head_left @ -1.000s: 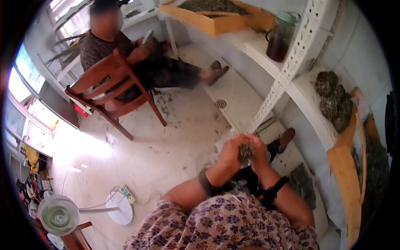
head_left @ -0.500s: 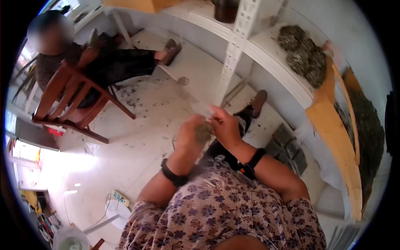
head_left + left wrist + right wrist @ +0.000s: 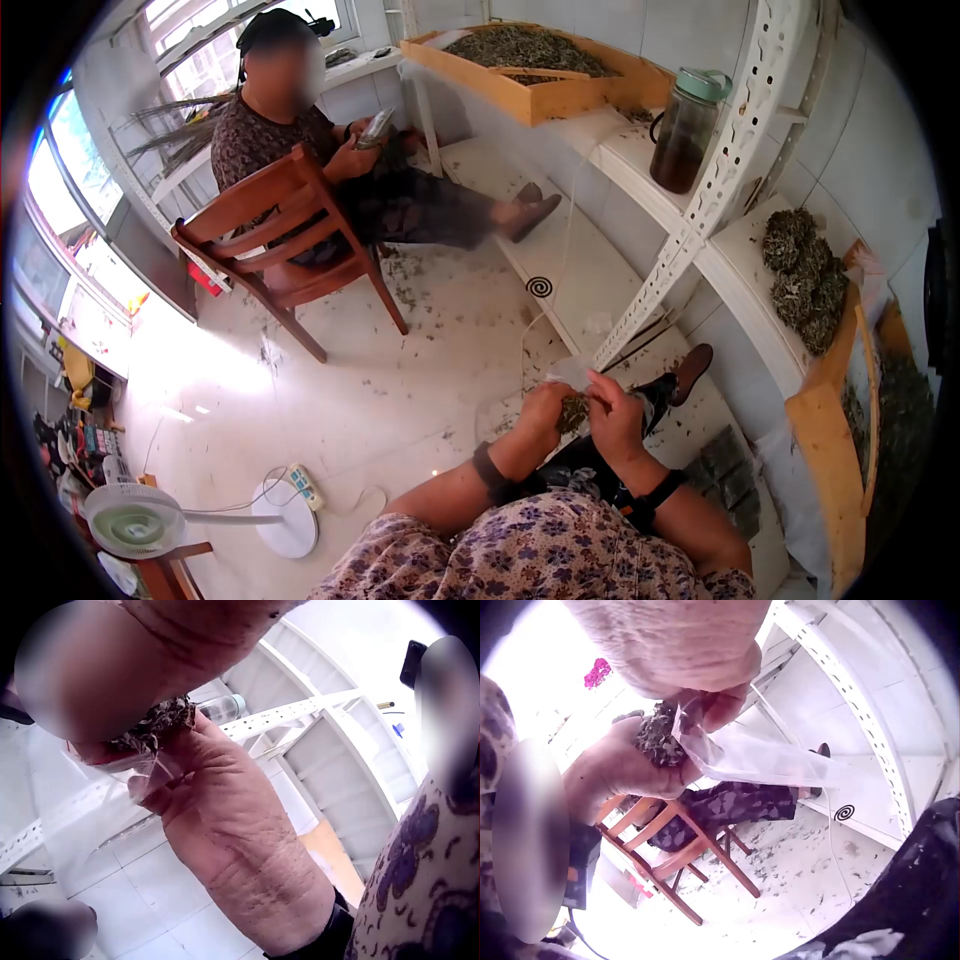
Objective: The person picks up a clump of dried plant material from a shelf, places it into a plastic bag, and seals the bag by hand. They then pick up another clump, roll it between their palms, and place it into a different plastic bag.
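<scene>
A clump of dried, dark green leafy plant matter sits in my left hand, whose fingers and thumb curl round it. My right hand is close beside it, above the lap. In the right wrist view, right-hand fingertips pinch the mouth of a clear plastic bag, right up against the clump. The bag hangs away from the hands, flat and see-through. From the left wrist, the clump appears between both hands, with the bag's film partly around the right fingers.
Ahead, another person sits on a wooden chair, holding a packet. Shelves on the right carry a wooden tray of dried plant, a lidded jar and several clumps. Dark packets lie low at right; a fan stands lower left.
My hands were cupped together round the clump, then drew slightly apart. Now the right hand pinches the bag's mouth beside it. The head view swung right and came back.
</scene>
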